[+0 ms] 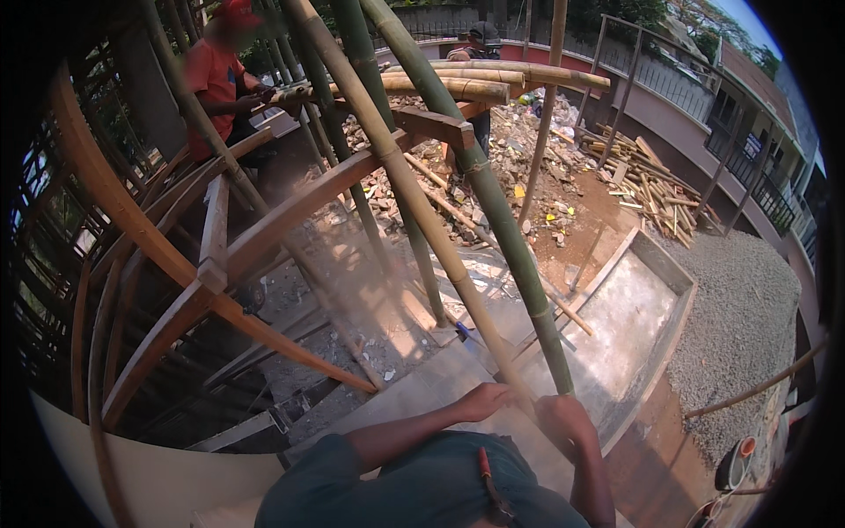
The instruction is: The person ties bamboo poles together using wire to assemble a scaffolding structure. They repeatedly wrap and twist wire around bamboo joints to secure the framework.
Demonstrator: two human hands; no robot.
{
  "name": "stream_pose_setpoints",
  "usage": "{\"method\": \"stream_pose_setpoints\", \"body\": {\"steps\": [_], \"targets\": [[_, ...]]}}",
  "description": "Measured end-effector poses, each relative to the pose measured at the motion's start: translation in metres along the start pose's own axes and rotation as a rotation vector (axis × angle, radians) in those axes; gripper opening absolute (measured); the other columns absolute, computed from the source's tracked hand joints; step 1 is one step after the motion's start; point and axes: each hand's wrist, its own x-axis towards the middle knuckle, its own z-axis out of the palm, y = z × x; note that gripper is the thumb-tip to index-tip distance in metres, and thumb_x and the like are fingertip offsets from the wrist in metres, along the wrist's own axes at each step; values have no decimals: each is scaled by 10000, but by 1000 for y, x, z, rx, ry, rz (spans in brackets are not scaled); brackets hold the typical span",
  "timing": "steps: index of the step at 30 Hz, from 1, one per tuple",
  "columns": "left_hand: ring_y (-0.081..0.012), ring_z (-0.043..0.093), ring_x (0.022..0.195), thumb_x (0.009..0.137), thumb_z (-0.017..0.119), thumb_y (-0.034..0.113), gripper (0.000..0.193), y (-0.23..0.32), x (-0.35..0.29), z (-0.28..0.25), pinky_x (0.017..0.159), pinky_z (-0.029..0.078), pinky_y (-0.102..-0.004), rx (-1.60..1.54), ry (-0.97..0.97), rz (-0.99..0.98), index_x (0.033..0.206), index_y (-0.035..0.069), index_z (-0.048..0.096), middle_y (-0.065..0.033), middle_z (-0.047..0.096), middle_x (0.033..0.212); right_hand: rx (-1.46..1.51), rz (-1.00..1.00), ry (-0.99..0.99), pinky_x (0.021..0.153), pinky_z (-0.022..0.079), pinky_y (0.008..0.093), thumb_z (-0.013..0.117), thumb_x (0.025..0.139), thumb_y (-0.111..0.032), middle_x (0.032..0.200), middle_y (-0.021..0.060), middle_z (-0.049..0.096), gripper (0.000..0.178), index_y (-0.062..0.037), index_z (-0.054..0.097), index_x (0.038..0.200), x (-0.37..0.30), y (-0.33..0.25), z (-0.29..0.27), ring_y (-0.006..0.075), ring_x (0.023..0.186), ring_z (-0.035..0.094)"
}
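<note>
My left hand point(483, 402) is closed just left of the tan bamboo pole point(421, 209); whether anything is inside its fingers cannot be seen. My right hand point(566, 417) is curled at the lower end of the green bamboo pole point(516, 244), where the tan pole also comes down. Its fingers appear wrapped round a bamboo pole, though blur hides which one. Both poles lean up and away to the left, past a brown wooden beam point(308, 199). Against my dark green shirt hangs a red-handled tool point(485, 464).
Timber framing point(141, 220) fills the left side. A person in red point(211, 88) stands by bamboo poles laid across the far frame point(475, 86); another person is partly hidden behind them. Beyond lie rubble point(528, 150) and stacked wood point(651, 176). A shallow trough point(685, 282) borders gravel point(739, 308) at right.
</note>
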Motion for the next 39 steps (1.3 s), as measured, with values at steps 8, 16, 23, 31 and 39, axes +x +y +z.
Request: {"method": "stream_pose_setpoints", "body": {"steps": [8,16,23,31,39], "targets": [[-75,395,530,1045,474,303,346,15,-22,2,504,335,-275,-329,-333,-115,839,59,605,38,430,599,102,-180,124,732,502,460,533,880,-81,833,201,669,172,-30,694,844,17,-12,-12,392,806,646],[-40,275,448,1039,505,335,359,0,-37,-3,417,228,-251,-494,-82,-408,821,65,600,72,341,566,180,-361,-44,681,494,442,546,946,-86,788,201,650,157,-31,674,874,33,-14,4,393,759,646],[-63,404,535,1037,509,313,357,-28,-40,-7,504,354,-283,-282,100,-288,838,47,640,44,442,603,5,-399,-447,687,480,377,513,985,-188,774,156,637,240,-39,644,849,51,1,15,287,719,617],[-360,659,740,977,530,226,194,-1,-44,-17,665,498,-466,442,-242,191,974,70,646,-159,685,819,571,-252,-721,536,341,234,480,1017,-228,607,-29,480,319,-39,629,807,56,-13,-31,60,561,415],[-346,652,610,977,523,268,181,-45,-35,13,502,486,-453,797,137,202,990,94,573,-131,624,631,717,-7,-574,476,362,247,484,1001,-202,564,5,510,303,-7,604,802,43,-14,-32,92,491,464]]}}
